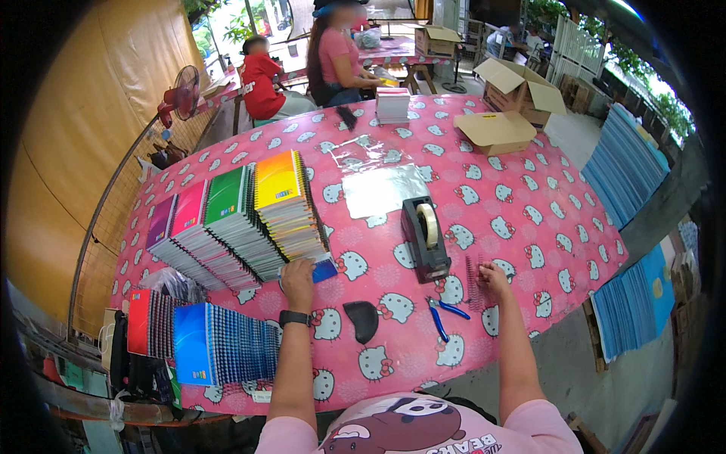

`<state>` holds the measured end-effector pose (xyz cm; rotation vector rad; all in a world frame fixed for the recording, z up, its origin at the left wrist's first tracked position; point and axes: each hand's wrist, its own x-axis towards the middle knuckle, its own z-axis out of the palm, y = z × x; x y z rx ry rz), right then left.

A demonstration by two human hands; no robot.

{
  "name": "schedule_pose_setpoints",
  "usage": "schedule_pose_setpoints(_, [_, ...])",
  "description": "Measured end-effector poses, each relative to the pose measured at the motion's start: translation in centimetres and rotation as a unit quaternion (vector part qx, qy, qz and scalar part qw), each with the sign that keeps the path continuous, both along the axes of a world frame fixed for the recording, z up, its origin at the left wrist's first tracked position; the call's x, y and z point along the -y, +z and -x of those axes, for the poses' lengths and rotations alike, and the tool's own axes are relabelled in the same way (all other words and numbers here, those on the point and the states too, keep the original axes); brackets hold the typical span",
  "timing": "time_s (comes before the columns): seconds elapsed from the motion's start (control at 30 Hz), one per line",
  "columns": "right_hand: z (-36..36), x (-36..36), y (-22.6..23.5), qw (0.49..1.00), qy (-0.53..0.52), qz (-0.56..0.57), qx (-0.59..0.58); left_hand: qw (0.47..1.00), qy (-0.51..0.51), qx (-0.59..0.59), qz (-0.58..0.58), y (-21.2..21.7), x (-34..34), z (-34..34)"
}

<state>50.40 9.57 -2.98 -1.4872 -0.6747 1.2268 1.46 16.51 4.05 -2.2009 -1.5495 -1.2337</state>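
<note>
My left hand (298, 278), with a dark watch on the wrist, is closed on a blue-covered notebook (325, 269) at the near foot of the yellow notebook stack (278, 181); its fingertips are partly hidden. Over on the right, my right hand (495, 281) pinches at thin spiral binding wires (473, 281) on the pink tablecloth. Blue-handled pliers (446, 314) lie spread between my forearms. Just beyond them stands a black tape dispenser (425, 238) with a roll of tape. A black, half-round flat piece (362, 321) rests to the right of my left forearm.
Purple (160, 217), pink (189, 208) and green (227, 193) notebook stacks stand left, with red (150, 321) and blue (193, 344) spiral-bound ones nearer. Clear plastic (384, 189), an open carton (518, 94) and a small white stack (392, 106) lie farther off. Two people sit beyond.
</note>
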Motion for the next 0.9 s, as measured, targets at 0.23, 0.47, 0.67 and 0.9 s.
schedule_pose_setpoints(0.23, [-1.4, 1.4, 4.7, 0.995, -0.056, -0.029, -0.083, 0.973, -0.015, 0.174, 0.153, 5.4, 7.2, -0.5])
schedule_pose_setpoints(0.47, [17.0, 4.4, 12.4, 0.766, 0.359, -0.203, 0.493, 0.958, 0.008, 0.153, 0.241, 9.0, 15.8, -1.3])
schedule_pose_setpoints(0.67, [24.7, 3.7, 6.2, 0.626, 0.484, -0.331, 0.514, 0.952, -0.003, 0.144, 0.270, 8.3, 18.7, -2.8])
schedule_pose_setpoints(0.9, [23.8, -0.1, 5.4, 0.692, 0.321, -0.261, 0.591, 0.945, -0.054, 0.075, 0.313, 6.7, 18.5, -4.3])
